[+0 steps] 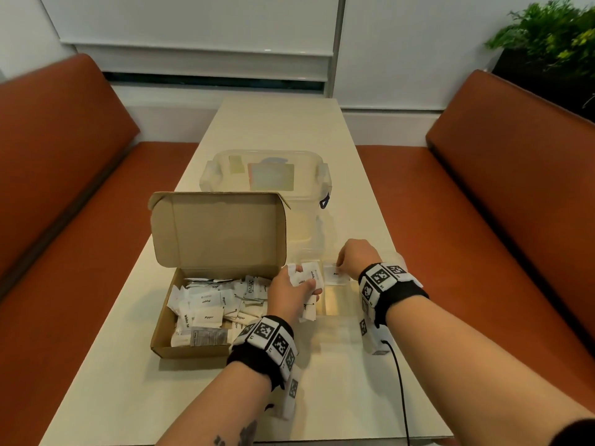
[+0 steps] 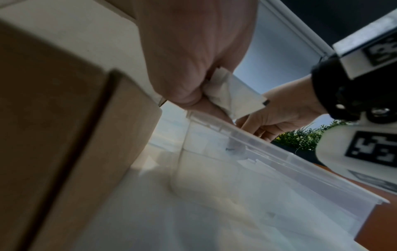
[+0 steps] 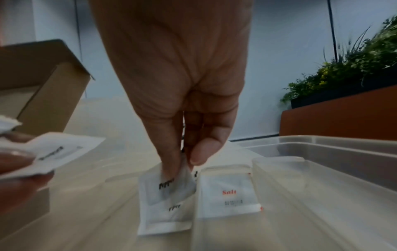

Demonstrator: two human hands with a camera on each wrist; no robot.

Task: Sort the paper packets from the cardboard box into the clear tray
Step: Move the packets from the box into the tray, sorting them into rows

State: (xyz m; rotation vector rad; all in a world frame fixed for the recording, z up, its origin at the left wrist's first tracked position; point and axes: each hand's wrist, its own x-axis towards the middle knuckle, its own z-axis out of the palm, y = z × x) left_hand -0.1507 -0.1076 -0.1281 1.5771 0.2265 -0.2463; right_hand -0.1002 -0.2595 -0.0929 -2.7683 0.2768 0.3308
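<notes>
The right hand (image 3: 182,152) pinches a pepper packet (image 3: 167,190) over the tray (image 1: 338,304), right of the box (image 1: 180,346), while the left hand (image 1: 289,294) clutches several packets (image 1: 306,278); it could land in the adjacent salt slot

Orange benches (image 1: 64,194) flank the cream desk (image 1: 277,123) on both sides; a green plant (image 1: 547,37) fills the upper right; a lidded clear container (image 1: 264,172) sits mid-frame.

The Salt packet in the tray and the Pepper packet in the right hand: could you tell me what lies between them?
In the right wrist view, a clear divider wall of the tray stands between the Salt packet and the Pepper packet pinched by the right hand.
</notes>
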